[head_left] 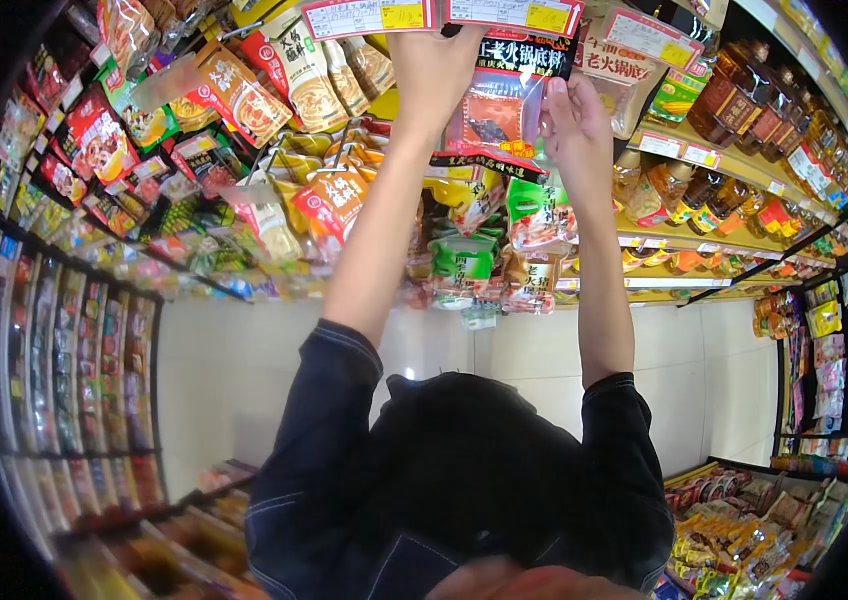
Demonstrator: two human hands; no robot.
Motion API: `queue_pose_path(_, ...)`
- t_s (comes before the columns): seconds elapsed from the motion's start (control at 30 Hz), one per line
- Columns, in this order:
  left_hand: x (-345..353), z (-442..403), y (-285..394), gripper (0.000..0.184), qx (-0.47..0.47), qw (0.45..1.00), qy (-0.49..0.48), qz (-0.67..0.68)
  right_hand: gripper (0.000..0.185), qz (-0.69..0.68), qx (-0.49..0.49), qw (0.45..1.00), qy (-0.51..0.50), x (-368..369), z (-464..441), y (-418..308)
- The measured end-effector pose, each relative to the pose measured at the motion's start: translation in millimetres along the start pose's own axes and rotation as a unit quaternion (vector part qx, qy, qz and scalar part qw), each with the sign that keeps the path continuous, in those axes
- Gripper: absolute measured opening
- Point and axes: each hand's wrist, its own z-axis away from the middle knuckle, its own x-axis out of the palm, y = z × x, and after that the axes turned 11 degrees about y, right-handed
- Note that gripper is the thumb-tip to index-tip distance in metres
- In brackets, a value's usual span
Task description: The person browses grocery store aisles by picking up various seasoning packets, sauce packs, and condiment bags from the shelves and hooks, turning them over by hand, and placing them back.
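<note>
A black-and-red hot pot base packet (492, 118) with a clear window hangs at the top middle, just under the price tags. My right hand (580, 118) pinches its right edge, fingers bent at the packet's side. My left hand (432, 72) reaches up along the packet's left side. Its fingers go behind the price tags (514, 12), so I cannot see what they hold. A green-and-white packet (541, 210) hangs below the black one. To the right of it, behind my right hand, is a pale hot pot base packet (616, 62).
Hanging seasoning pouches (296, 75) crowd the left side on metal hooks (349, 140). Shelves of oil bottles (734, 95) stand at the right. Pale floor tiles (234, 370) lie below, with more racks (64, 350) at both sides and goods behind me.
</note>
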Motion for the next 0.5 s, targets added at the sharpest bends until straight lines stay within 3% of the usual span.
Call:
queue_pose_path(0.03, -0.8, 3.3, -1.3, 0.019, 0.020, 0.999, 0.017, -0.025, 0.022, 0.048, 0.002, 0.999, 0.009, -1.7, 1.6, 1.9)
queue_pose_path(0.07, -0.8, 2.6, -5.7, 0.022, -0.005, 1.000, -0.004, 0.025, 0.022, 0.091, -0.064, 0.993, 0.034, -6.4, 12.1, -3.1)
queue_pose_path(0.1, -3.3, 1.9, -9.5, 0.023, 0.055, 0.998, -0.015, -0.014, 0.024, 0.132, -0.130, 0.981, 0.059, -14.4, 29.8, -14.7)
queue_pose_path(0.17, -9.8, 1.0, -17.4, 0.026, 0.174, 0.980, -0.041, -0.090, 0.027, 0.146, -0.158, 0.967, 0.137, -39.9, 70.3, -49.9)
queue_pose_path(0.23, -10.1, 0.4, 4.9, 0.026, 0.165, 0.973, -0.063, -0.148, 0.025, 0.136, -0.122, 0.975, 0.125, -71.3, 117.5, -105.1)
queue_pose_path(0.3, -7.0, 12.2, -2.4, 0.025, 0.157, 0.956, -0.099, -0.229, 0.017, 0.141, -0.314, 0.920, -0.189, -129.4, 123.5, -133.1)
queue_pose_path(0.33, -2.0, 18.4, -9.6, 0.027, 0.216, 0.941, -0.054, -0.254, 0.018, -0.055, -0.372, 0.911, -0.169, -110.6, 123.1, -131.5)
queue_pose_path(0.4, 1.8, 27.7, -2.0, 0.030, 0.214, 0.924, -0.040, -0.314, 0.011, -0.238, -0.382, 0.871, -0.196, -99.9, 125.2, -140.3)
queue_pose_path(0.47, 1.5, 35.3, 0.7, 0.034, 0.217, 0.909, -0.037, -0.353, 0.018, -0.221, -0.312, 0.868, -0.316, -102.2, 120.5, -158.9)
queue_pose_path(0.5, -0.1, 38.1, 0.1, 0.037, 0.221, 0.904, -0.044, -0.362, 0.019, -0.204, -0.253, 0.889, -0.323, -104.7, 123.9, -161.8)
